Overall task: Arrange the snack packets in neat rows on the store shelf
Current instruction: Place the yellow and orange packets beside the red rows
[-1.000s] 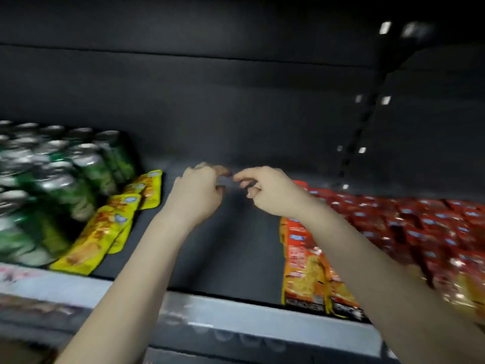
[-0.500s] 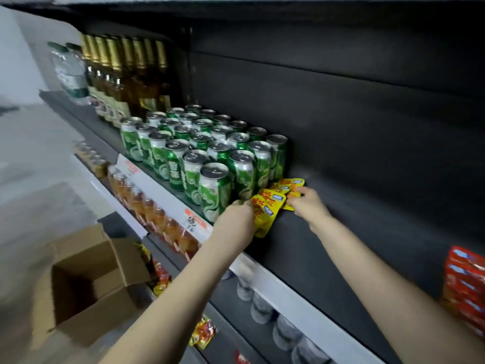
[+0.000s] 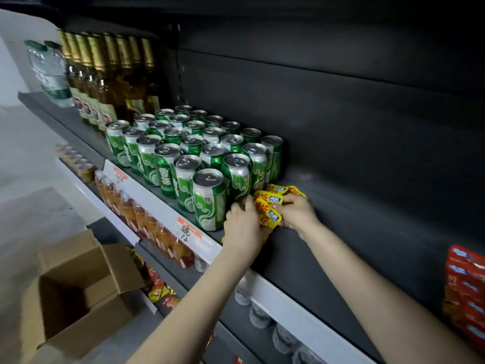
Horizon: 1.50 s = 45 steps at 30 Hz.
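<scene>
A short row of yellow snack packets (image 3: 270,208) lies on the dark shelf (image 3: 328,248), right beside the green cans. My left hand (image 3: 242,227) grips the front packets from the left, its fingers curled over them. On the right side of the row, my right hand (image 3: 295,214) pinches the packets. Between the two hands the packets stand bunched and tilted. A stack of red snack packets (image 3: 465,292) sits at the far right of the same shelf.
Green cans (image 3: 199,164) stand in tight rows left of the packets, with brown bottles (image 3: 110,82) and water bottles (image 3: 49,72) beyond. An open cardboard box (image 3: 78,292) sits on the floor at lower left. Lower shelves hold orange drink bottles (image 3: 147,219).
The view has swung left from the bare shelf middle to the cans. Both hands went from the gap to the yellow packets and now hold them from both sides.
</scene>
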### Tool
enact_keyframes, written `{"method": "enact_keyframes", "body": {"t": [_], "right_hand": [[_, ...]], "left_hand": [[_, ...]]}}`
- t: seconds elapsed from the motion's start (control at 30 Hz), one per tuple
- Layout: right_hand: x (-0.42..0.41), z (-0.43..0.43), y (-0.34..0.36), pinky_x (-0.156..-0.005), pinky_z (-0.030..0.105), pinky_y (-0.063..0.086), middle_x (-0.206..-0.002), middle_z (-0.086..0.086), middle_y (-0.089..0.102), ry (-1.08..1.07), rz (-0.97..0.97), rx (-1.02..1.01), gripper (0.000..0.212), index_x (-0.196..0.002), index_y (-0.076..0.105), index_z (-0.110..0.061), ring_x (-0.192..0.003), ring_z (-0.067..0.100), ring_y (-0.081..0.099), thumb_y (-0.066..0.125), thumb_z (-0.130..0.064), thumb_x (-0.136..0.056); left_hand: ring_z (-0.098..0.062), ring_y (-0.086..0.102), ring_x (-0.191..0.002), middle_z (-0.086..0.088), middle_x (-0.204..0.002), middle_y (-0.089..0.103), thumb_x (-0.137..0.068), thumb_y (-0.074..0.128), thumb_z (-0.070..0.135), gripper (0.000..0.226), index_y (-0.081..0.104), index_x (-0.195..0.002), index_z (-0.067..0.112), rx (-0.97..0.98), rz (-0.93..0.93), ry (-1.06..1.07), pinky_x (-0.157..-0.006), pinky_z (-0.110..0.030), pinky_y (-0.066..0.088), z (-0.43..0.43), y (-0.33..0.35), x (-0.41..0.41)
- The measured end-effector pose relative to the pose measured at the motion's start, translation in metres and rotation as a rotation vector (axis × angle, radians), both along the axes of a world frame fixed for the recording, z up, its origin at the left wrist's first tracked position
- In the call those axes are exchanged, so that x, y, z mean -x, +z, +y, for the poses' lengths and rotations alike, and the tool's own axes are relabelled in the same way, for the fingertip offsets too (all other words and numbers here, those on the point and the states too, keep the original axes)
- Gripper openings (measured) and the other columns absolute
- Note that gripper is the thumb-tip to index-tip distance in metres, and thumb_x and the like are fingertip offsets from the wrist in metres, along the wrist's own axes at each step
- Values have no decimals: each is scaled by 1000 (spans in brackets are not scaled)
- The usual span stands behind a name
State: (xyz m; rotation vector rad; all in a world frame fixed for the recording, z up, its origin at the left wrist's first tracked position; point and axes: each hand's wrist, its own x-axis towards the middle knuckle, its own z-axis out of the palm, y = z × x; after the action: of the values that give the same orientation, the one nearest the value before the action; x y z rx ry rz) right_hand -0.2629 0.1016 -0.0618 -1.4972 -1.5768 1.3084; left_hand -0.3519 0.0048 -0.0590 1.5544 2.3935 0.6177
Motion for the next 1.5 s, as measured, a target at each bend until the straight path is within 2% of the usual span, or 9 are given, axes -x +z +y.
{"method": "enact_keyframes", "body": {"t": [0.17,0.3,0.67,0.8,0.97,1.07,1.17,1.33,1.5], "right_hand": [[-22,1,10,-48,25,45,-72,2,57,-17,-28,-90,5,-88,57,-17,-57,13,56,62,-19,-89],[-40,1,20,-49,23,43,-81,3,60,1,-8,-98,3,-92,57,-17,-59,12,57,58,-20,-91],[-169,2,48,-56,18,41,-79,-5,55,-284,6,-194,9,-102,56,-18,-62,7,50,52,-16,-94],[-225,-1,45,-86,32,47,-103,8,66,-400,-267,-286,24,-112,63,-7,-97,25,62,55,-19,-93],[-271,-7,36,-89,32,43,-112,16,66,-483,-592,-359,25,-113,63,-1,-105,31,62,52,-10,-93],[-281,-8,27,-70,28,56,-102,18,68,-477,-537,-288,21,-110,62,-1,-86,32,67,51,-7,-92],[-284,-8,19,-44,7,46,-97,17,69,-473,-554,-326,20,-109,62,-1,-73,31,70,52,-8,-93],[-276,-13,21,-85,38,54,-117,14,60,-398,-679,-362,28,-117,59,-8,-94,30,65,59,-9,-88],[-253,-32,34,-96,39,45,-135,5,39,-249,-931,-546,40,-129,51,-20,-122,28,44,56,-23,-90]], "left_hand": [[-30,51,-114,-16,-122,50,-78,73,32,64,46,-131,11,-111,-228,-33,-93,-29,37,3,12,6],[-16,54,-101,-1,-104,56,-76,76,29,55,51,-123,13,-139,-455,-23,-81,-23,40,12,27,7],[-24,66,-91,-5,-97,67,-81,72,12,23,59,-101,11,-230,-782,-234,-87,-41,54,64,43,-73],[-23,65,-95,-4,-100,66,-78,74,11,29,58,-102,14,-162,-761,-403,-88,-38,52,90,44,-123],[-24,65,-93,-12,-107,68,-76,74,7,29,62,-102,7,8,-749,-559,-91,-41,52,115,25,-174],[-26,65,-100,-9,-105,70,-74,78,20,33,66,-103,11,40,-623,-599,-92,-40,51,125,15,-189],[-23,62,-107,-6,-110,68,-74,78,28,42,65,-111,12,28,-481,-578,-89,-29,47,126,20,-190],[-26,57,-115,-8,-117,65,-80,72,28,41,62,-117,14,0,-350,-531,-89,-27,43,127,18,-184],[-33,49,-120,-14,-126,53,-77,73,38,61,49,-127,14,-34,-230,-433,-99,-41,42,120,10,-177]]}}
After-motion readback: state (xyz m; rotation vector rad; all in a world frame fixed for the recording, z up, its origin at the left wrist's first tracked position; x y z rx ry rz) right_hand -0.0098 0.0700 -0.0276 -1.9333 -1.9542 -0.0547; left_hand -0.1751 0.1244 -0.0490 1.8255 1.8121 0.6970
